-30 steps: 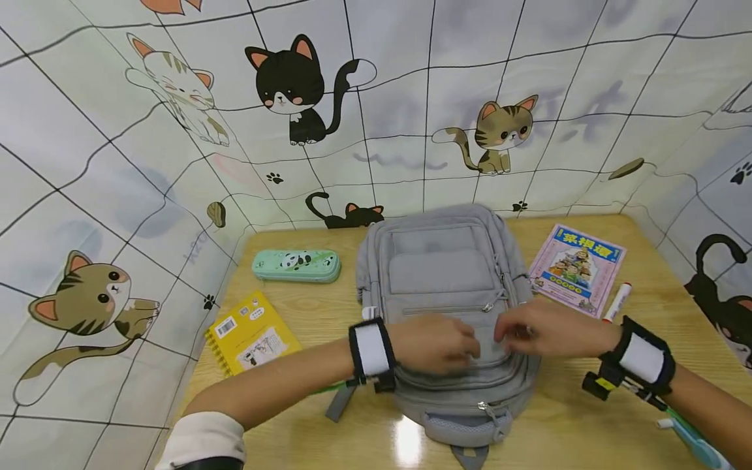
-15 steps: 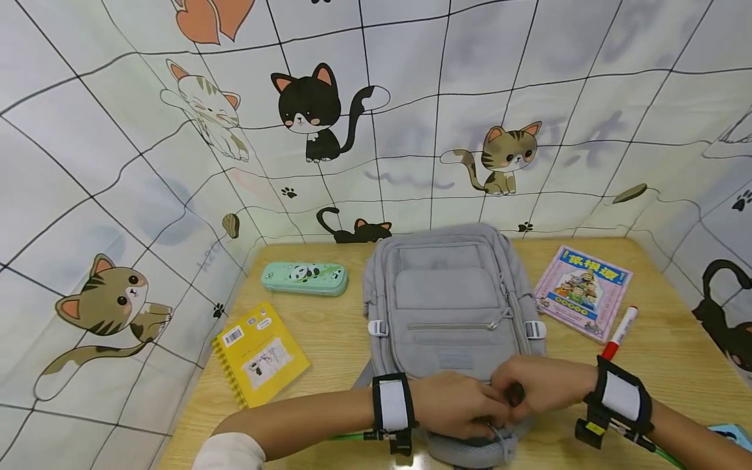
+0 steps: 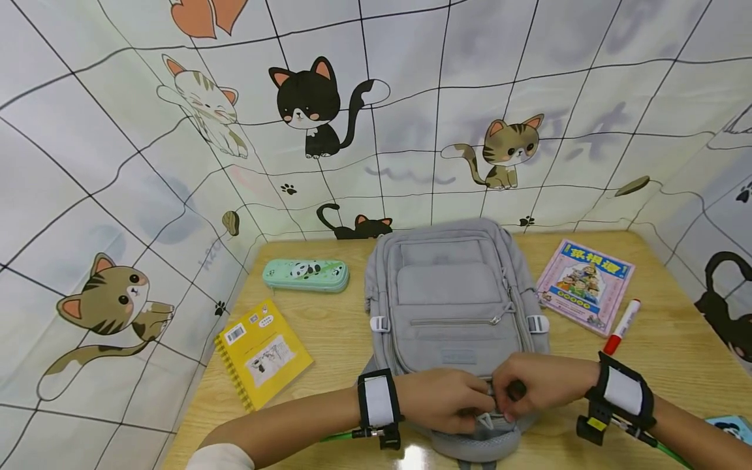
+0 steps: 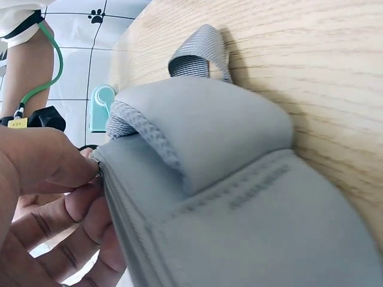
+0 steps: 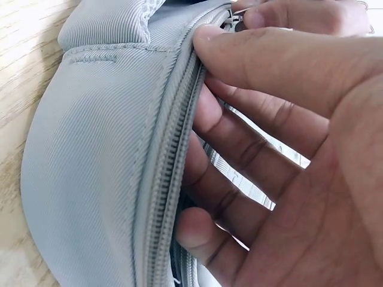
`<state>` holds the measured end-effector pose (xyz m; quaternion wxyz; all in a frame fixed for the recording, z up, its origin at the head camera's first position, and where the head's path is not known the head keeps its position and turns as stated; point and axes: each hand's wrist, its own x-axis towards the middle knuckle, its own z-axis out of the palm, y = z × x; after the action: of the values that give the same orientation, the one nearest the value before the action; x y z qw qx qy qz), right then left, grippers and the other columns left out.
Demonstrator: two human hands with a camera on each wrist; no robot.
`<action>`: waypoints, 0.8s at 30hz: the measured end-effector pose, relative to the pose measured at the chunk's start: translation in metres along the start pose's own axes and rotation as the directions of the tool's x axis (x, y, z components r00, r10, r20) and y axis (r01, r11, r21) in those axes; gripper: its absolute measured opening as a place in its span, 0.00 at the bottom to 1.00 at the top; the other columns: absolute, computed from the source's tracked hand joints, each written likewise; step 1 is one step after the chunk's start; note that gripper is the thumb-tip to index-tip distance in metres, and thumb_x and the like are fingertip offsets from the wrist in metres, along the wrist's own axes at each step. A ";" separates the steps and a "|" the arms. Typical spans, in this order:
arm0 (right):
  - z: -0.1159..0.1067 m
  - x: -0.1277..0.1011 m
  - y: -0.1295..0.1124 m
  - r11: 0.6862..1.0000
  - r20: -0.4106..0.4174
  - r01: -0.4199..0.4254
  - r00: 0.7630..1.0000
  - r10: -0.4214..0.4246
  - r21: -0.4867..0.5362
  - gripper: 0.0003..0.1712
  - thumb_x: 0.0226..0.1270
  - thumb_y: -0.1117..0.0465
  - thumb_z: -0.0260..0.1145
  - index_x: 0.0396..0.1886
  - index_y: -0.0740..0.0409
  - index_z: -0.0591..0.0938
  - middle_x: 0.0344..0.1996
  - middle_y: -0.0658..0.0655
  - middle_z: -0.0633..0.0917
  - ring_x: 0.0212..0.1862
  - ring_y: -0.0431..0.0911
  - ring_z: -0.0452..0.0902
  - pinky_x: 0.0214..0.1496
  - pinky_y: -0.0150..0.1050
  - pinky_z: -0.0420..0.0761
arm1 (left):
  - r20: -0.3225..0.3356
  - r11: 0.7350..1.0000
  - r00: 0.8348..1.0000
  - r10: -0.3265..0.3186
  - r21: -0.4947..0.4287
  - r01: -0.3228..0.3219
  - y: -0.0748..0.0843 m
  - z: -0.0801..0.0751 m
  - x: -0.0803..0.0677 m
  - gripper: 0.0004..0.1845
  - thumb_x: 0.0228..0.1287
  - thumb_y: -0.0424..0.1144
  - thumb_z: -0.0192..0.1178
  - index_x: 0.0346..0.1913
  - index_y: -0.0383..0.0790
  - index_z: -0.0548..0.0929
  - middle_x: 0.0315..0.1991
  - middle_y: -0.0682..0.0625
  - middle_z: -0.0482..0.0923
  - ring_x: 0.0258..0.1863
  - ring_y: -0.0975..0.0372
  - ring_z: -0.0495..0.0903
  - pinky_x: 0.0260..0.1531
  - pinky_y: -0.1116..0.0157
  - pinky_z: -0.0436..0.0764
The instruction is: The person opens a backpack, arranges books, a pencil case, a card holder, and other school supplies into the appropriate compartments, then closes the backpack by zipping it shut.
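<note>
A grey backpack [image 3: 446, 294] lies on the table with its handle end toward me. My left hand [image 3: 443, 398] pinches a metal zipper pull near the padded handle [image 4: 209, 119]; its thumb partly hides the pull in the left wrist view. Close beside it, my right hand [image 3: 537, 388] grips the fabric edge along the zipper between thumb and fingers. That zipper [image 5: 170, 143] runs down from the slider [image 5: 230, 21] in the right wrist view, where my left fingertips show at the top. How far the zipper is parted cannot be told.
Left of the backpack lie a mint panda pencil case [image 3: 305, 275] and a yellow spiral notebook [image 3: 264, 352]. To its right are a pink book [image 3: 586, 286] and a red-capped marker [image 3: 621, 328]. A blue panda-printed item [image 3: 728, 427] shows at the right edge.
Both hands have moved down the backpack toward its handle end and come together, taking hold of the zipper pull and edge. The head view has shifted. Little differs over the last half second.
</note>
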<state>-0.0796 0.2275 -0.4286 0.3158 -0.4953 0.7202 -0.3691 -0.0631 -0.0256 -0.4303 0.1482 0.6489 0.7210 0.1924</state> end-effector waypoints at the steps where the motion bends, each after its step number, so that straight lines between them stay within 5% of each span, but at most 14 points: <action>1: 0.000 0.000 -0.001 1.000 0.000 0.000 1.000 0.000 0.003 0.02 0.70 0.61 0.74 0.37 0.49 0.88 0.32 0.47 0.89 0.34 0.23 0.74 0.32 0.26 0.79 | -0.003 1.000 1.000 0.007 -0.005 -0.007 0.000 0.000 -0.002 0.05 0.69 0.32 0.67 0.39 0.43 0.80 0.34 0.54 0.74 0.31 0.75 0.67 0.35 0.84 0.64; 18: 0.001 -0.006 0.001 0.999 -0.012 -0.040 0.999 0.040 0.007 0.02 0.71 0.60 0.74 0.37 0.50 0.88 0.30 0.48 0.87 0.33 0.24 0.73 0.32 0.27 0.78 | -0.065 0.994 0.997 -0.031 -0.106 0.024 -0.009 0.001 -0.045 0.10 0.59 0.26 0.67 0.34 0.41 0.77 0.31 0.52 0.70 0.30 0.73 0.66 0.33 0.84 0.64; 24: 0.002 0.001 -0.004 0.999 -0.012 -0.049 0.999 0.048 -0.017 0.04 0.71 0.61 0.74 0.35 0.49 0.87 0.29 0.44 0.85 0.32 0.24 0.72 0.31 0.26 0.76 | -0.058 0.996 0.994 -0.088 -0.021 0.087 -0.005 0.003 -0.050 0.10 0.61 0.29 0.67 0.35 0.43 0.75 0.30 0.54 0.67 0.29 0.74 0.64 0.31 0.84 0.62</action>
<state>-0.0765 0.2250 -0.4268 0.3162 -0.4782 0.7371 -0.3579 -0.0606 -0.0758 -0.4369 0.1412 0.6095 0.7510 0.2112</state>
